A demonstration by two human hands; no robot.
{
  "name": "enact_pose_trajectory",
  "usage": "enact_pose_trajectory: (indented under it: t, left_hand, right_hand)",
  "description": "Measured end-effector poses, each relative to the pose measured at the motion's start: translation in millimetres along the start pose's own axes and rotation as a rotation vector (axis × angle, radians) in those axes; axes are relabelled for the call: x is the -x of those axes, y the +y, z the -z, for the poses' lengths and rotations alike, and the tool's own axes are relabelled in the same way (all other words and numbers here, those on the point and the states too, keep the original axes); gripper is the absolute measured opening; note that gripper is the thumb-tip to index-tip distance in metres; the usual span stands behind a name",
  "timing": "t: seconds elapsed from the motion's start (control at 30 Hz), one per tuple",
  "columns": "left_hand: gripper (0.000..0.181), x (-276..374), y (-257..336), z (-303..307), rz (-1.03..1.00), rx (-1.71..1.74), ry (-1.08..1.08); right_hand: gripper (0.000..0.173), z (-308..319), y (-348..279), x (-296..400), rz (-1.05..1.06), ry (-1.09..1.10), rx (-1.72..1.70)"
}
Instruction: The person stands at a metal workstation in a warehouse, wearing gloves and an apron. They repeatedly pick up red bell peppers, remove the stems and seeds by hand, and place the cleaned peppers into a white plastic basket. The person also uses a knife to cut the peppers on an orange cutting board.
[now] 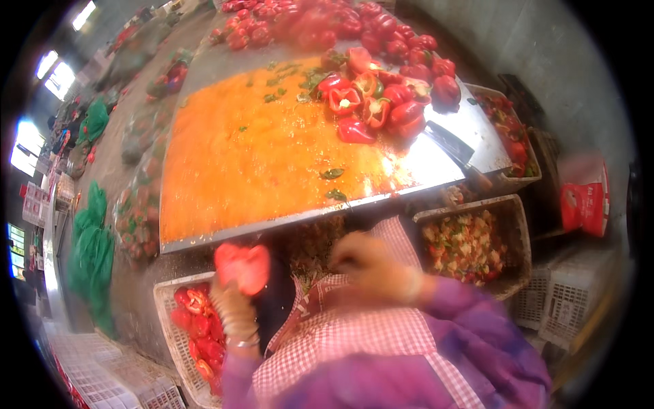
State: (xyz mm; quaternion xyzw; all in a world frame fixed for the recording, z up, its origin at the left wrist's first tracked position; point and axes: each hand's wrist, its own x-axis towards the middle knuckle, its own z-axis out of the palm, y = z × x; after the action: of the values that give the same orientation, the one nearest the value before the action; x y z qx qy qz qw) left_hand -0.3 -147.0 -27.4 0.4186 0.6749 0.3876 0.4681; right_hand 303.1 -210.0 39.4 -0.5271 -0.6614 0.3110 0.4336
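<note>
My left hand (233, 309) is closed round a cut red bell pepper (244, 267), over the rim of a white plastic crate (173, 327) of cut red peppers (204, 327). In front of my checked apron is my right hand (365, 260), blurred, its fingers curled; whether it holds anything is unclear. Ahead, on a metal table (204, 236) with a wet orange surface, cut red peppers (375, 110) lie in a heap. A cleaver (452, 145) rests at the table's right, its handle over the near edge.
Whole red peppers (317, 25) cover the table's far end. A crate of pepper cores and scraps (465, 245) stands by my right side, another crate (511, 133) beyond it. Stacked white crates (564, 301) are at the right. Green netting (92, 245) and filled bags (138, 220) line the left floor.
</note>
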Motion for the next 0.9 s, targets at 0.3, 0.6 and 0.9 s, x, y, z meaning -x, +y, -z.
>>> enact_pose_trajectory:
  t: [0.3,0.6,0.9]
  left_hand:
    - [0.062,-15.0,-166.5,212.3,0.102,-1.135,0.389]
    - [0.04,-25.3,-69.5,83.2,-0.014,-0.563,0.278]
    - [0.038,-42.1,-14.8,40.4,-0.38,-0.945,-0.056]
  right_hand:
    - [0.019,127.5,129.3,-58.4,-0.286,0.164,0.88]
    - [0.042,96.3,211.6,-327.3,-0.628,-0.19,1.036]
    - [0.044,70.4,209.1,-316.1,-0.365,-0.156,1.027]
